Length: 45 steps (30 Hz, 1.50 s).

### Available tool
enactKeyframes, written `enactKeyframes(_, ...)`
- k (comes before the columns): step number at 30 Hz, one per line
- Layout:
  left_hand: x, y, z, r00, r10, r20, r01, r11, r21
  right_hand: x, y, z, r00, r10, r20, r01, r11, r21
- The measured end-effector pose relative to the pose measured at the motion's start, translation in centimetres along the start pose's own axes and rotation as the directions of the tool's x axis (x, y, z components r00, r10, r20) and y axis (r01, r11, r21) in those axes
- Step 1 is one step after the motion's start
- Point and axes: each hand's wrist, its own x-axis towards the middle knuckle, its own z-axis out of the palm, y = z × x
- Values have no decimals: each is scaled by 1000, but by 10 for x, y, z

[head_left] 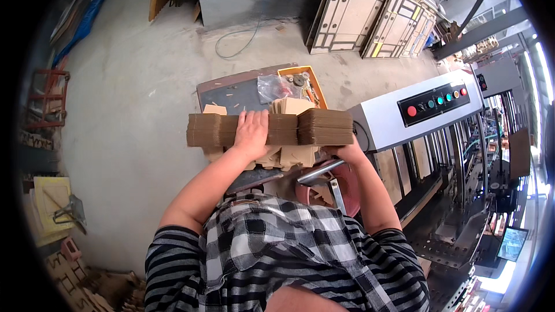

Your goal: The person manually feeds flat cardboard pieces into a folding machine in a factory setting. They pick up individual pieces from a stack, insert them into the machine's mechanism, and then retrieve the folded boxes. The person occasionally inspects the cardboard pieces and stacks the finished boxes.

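A long row of brown cardboard blanks (283, 128), packed tightly on edge, lies across in front of me. My left hand (252, 133) rests flat on top of it near the middle, fingers stretched out over the edges. Under the right end, my right hand (348, 151) grips the stack from the near side, its fingers hidden below the cardboard. A thicker block of blanks (325, 127) forms that right end. Lighter cardboard flaps (298, 157) stick out beneath the row, and more flaps (291, 105) show behind it.
Behind the stack is a dark tabletop (222, 93) with a clear plastic bag (274, 88) and a yellow tray (317, 89) of small parts. To the right stands a machine with a button panel (433, 105). A pink bin (348, 187) and metal bar (319, 171) are close below my right hand.
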Motion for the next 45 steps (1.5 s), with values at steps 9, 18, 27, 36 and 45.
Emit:
enactKeyframes(9,-15,18,15,986,-22,-166,8,996,-87,4,14,5,989,-124,-83,127,992,26)
enactKeyframes(18,-2,-6,7,996,67,-52,-70,996,-48,7,19,13,999,-8,44,7,1000,25)
enactKeyframes(27,-5,-6,5,999,-39,-29,40,999,31,-24,-39,-22,982,-117,-151,90,981,-172)
enactKeyframes(36,-6,1,2,996,-84,21,79,982,173,-33,-129,15,988,-148,-38,32,446,-894)
enactKeyframes(45,-7,-6,1,995,-62,82,41,971,235,-30,-125,26,953,-239,-188,-13,587,-810)
